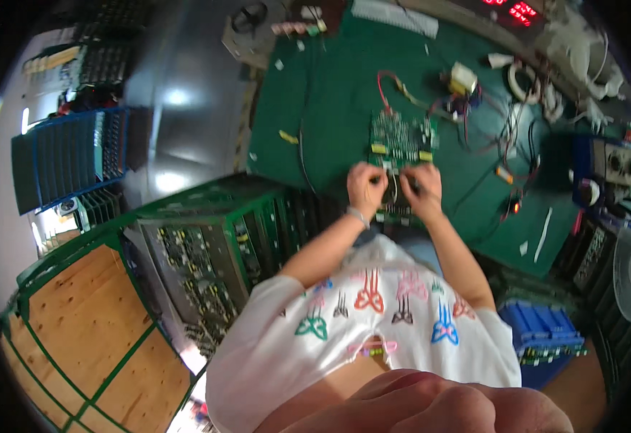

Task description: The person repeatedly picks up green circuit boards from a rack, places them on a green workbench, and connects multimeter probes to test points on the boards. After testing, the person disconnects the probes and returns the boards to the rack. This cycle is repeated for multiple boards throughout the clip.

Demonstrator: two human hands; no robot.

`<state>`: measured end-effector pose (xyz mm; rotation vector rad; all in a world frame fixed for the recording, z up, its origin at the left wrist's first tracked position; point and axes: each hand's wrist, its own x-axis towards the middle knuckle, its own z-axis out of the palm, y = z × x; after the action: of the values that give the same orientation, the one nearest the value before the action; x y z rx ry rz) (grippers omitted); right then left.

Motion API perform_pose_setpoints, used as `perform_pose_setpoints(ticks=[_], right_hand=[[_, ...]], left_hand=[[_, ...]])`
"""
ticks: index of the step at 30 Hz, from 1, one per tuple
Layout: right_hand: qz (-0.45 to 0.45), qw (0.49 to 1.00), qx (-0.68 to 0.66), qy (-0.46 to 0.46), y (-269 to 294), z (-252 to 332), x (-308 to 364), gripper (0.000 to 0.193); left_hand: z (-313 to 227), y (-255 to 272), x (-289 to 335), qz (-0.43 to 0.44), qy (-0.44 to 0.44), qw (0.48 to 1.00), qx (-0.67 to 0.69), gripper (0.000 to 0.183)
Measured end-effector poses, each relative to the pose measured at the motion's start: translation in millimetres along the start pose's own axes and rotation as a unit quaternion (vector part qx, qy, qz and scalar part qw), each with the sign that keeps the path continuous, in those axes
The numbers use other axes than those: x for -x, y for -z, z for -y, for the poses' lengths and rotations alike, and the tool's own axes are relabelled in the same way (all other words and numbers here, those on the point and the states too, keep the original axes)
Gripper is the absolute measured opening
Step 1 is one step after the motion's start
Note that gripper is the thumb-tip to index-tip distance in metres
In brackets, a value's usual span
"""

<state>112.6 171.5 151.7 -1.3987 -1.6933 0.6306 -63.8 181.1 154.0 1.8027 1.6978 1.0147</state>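
**Your left hand (366, 189) and right hand (424, 191) sit side by side at the near end of the green circuit board (403, 132)**

The board lies on the green tabletop (344, 79) straight ahead of you, its crowded face up, with yellow parts (378, 149) toward its near end. Your hands are a little apart, fingers bent inward toward each other. Small dark shapes show at the fingertips of both, but you are too far from the camera to tell whether either hand is pinching anything. A pale wire (395, 189) runs in the gap between them, and more green, part-covered board shows below it; whether this belongs to the same board cannot be told.

A bracelet (359, 216) circles your left wrist. At the board's far edge, a red wire (381, 83) arches up from the tabletop. Beyond the board to the right, a pale yellow block (463, 79) sits among tangled leads, near a roll of tape (522, 81). Closer to you on that side, a small orange light (516, 207) glows, and a blue instrument box (613, 162) stands at the right. To your left, a black cable (302, 148) runs along the tabletop, just beside a yellow scrap (287, 137).
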Motion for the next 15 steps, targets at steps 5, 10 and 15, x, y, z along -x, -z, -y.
perform_pose_setpoints(ticks=[5, 10, 15], right_hand=[[0.005, 1.0, 0.007, -0.027, 6.8, 12.1, -1.3, 0.02], [0.016, 1.0, 0.008, -0.025, 6.4, 10.7, -3.4, 0.022], [-0.06, 0.996, -0.055, -0.024, 27.8, 6.2, 1.6, 0.019]], left_hand=[[-3.8, -0.6, -1.8, -0.009, -0.002, 1.0, -0.003, 0.012], [-6.8, 1.9, -4.8, -0.009, -0.005, 1.0, -0.014, 0.012], [-24.2, -6.1, -6.1, 0.017, 0.005, 0.998, 0.057, 0.013]])
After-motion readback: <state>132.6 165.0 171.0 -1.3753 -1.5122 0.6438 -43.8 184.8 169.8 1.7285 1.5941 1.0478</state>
